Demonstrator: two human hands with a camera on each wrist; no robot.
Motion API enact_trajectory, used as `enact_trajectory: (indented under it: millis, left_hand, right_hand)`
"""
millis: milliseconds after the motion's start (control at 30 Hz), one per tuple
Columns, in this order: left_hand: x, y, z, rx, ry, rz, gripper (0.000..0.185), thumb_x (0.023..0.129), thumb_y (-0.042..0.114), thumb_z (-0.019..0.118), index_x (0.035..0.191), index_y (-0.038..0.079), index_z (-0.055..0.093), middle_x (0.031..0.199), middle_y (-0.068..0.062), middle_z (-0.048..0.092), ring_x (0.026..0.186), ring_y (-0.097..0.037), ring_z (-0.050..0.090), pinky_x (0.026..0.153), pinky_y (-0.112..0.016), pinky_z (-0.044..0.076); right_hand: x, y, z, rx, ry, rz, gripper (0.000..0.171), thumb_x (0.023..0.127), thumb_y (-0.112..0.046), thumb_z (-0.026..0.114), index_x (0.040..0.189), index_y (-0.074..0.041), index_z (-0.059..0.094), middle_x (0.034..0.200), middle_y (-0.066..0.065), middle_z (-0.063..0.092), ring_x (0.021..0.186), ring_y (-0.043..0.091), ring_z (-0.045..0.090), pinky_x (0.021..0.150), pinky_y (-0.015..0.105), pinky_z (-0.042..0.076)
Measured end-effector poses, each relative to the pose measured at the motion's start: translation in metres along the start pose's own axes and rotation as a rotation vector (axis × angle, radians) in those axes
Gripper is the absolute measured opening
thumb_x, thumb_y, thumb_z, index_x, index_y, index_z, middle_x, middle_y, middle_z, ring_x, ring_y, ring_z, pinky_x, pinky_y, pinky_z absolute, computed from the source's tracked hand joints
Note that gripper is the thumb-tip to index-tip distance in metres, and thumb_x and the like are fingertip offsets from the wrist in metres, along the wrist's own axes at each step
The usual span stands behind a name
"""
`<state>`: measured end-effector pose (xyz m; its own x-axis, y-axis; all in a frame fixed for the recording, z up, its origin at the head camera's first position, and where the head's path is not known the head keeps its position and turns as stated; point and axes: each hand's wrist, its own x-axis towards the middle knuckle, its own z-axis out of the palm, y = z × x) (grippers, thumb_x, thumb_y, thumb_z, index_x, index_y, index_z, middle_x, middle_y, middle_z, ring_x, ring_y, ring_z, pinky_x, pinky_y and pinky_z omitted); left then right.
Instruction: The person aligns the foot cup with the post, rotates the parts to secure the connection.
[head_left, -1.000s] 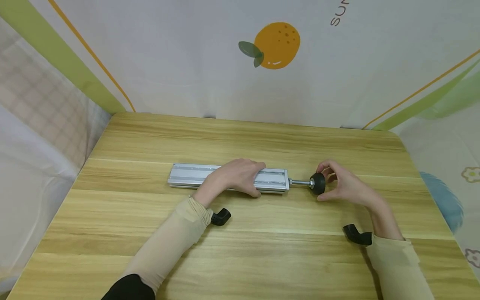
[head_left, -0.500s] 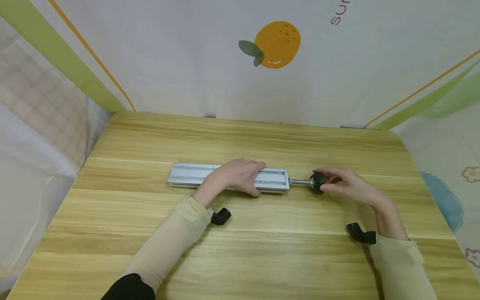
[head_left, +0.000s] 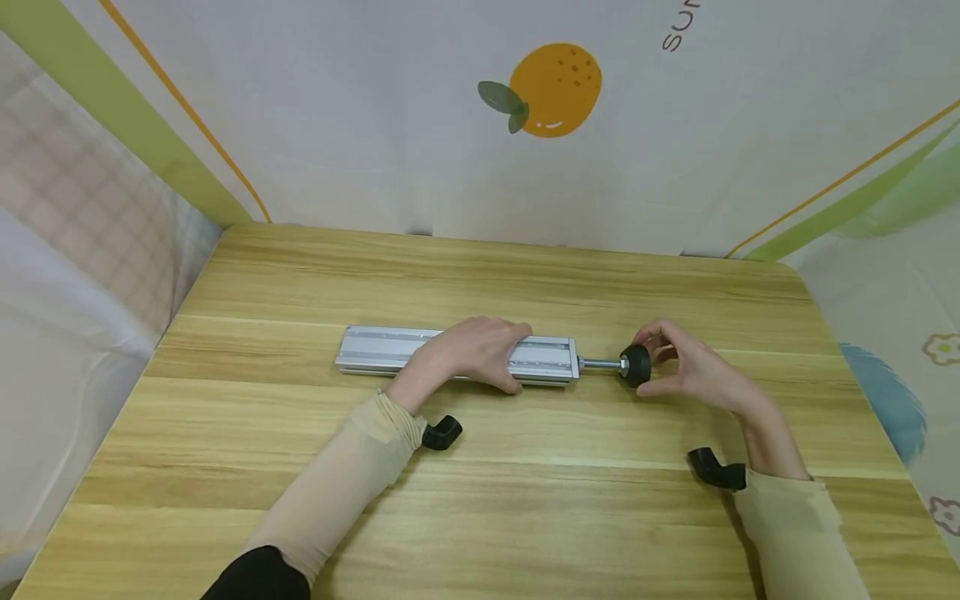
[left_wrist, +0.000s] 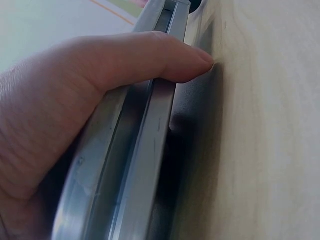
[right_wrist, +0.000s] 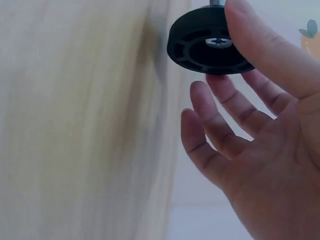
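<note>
A silver aluminium extrusion [head_left: 375,348] lies lengthwise on the wooden table [head_left: 525,517]. My left hand [head_left: 472,354] grips it from above, with the thumb [left_wrist: 165,57] down its near side; the far fingers are mostly hidden. From the extrusion's right end a threaded rod [head_left: 602,364] sticks out, carrying a black levelling foot [head_left: 636,367]. My right hand [head_left: 697,375] pinches the foot's rim between thumb and fingertips. In the right wrist view the hollow underside of the levelling foot [right_wrist: 210,50] shows, with a screw end at its centre. The other fingers stay loosely curled below it.
Black curved pieces jut from both sleeve cuffs, one at the left wrist [head_left: 442,433] and one at the right wrist [head_left: 716,469]. Behind the table hangs a white curtain [head_left: 375,125] with a printed orange.
My right hand's thumb and fingers rolled over the foot half a second ago and now sit back near their earlier place on its rim. The left hand and the extrusion have stayed still.
</note>
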<state>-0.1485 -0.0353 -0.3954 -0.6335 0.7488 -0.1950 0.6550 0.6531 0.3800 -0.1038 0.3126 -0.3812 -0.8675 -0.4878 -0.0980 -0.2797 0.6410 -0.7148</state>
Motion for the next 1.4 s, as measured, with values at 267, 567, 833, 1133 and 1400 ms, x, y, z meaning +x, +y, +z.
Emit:
enact_trajectory:
  millis: [267, 567, 833, 1133, 1400]
  left_hand:
    - [0.0004, 0.0001, 0.0005, 0.008, 0.000, -0.003, 0.057, 0.078, 0.043, 0.080, 0.122, 0.015, 0.056, 0.085, 0.007, 0.060, 0.075, -0.011, 0.054, 0.070, -0.029, 0.050]
    - [-0.0008, -0.0001, 0.0002, -0.003, 0.000, -0.002, 0.056, 0.078, 0.042, 0.080, 0.120, 0.015, 0.056, 0.083, 0.006, 0.058, 0.074, -0.012, 0.052, 0.070, -0.030, 0.048]
    - [-0.0001, -0.0005, 0.0002, -0.001, 0.001, 0.004, 0.053, 0.078, 0.042, 0.080, 0.117, 0.016, 0.056, 0.081, 0.007, 0.056, 0.073, -0.011, 0.051, 0.068, -0.030, 0.047]
    - [-0.0001, 0.0000, 0.0003, 0.001, 0.000, 0.005, 0.054, 0.078, 0.043, 0.081, 0.118, 0.015, 0.056, 0.081, 0.007, 0.057, 0.073, -0.011, 0.052, 0.069, -0.029, 0.048]
    - [-0.0006, 0.0006, 0.0001, 0.001, -0.002, 0.000, 0.056, 0.078, 0.043, 0.081, 0.120, 0.015, 0.057, 0.082, 0.007, 0.057, 0.073, -0.011, 0.053, 0.070, -0.030, 0.049]
  right_hand:
    - [-0.0056, 0.0004, -0.0062, -0.080, -0.093, 0.053, 0.049, 0.104, -0.023, 0.060, 0.150, -0.010, 0.051, 0.130, 0.009, 0.068, 0.105, 0.004, 0.060, 0.088, 0.024, 0.052]
    - [-0.0058, -0.0007, -0.0063, -0.032, -0.097, 0.055, 0.055, 0.103, -0.023, 0.063, 0.153, -0.009, 0.047, 0.148, 0.013, 0.058, 0.111, 0.000, 0.058, 0.093, 0.022, 0.051]
    - [-0.0008, -0.0023, -0.0014, -0.011, -0.036, 0.057, 0.077, 0.072, -0.021, 0.094, 0.132, -0.006, 0.048, 0.128, 0.012, 0.061, 0.107, 0.007, 0.058, 0.096, 0.026, 0.053]
    - [-0.0017, -0.0003, -0.0004, -0.060, -0.002, 0.028, 0.055, 0.084, -0.019, 0.085, 0.130, -0.010, 0.056, 0.116, 0.005, 0.066, 0.102, 0.006, 0.058, 0.093, 0.025, 0.051]
    - [-0.0063, -0.0032, -0.0080, -0.077, -0.093, 0.066, 0.045, 0.104, -0.023, 0.060, 0.145, -0.005, 0.055, 0.127, 0.011, 0.070, 0.108, 0.005, 0.062, 0.090, 0.024, 0.053]
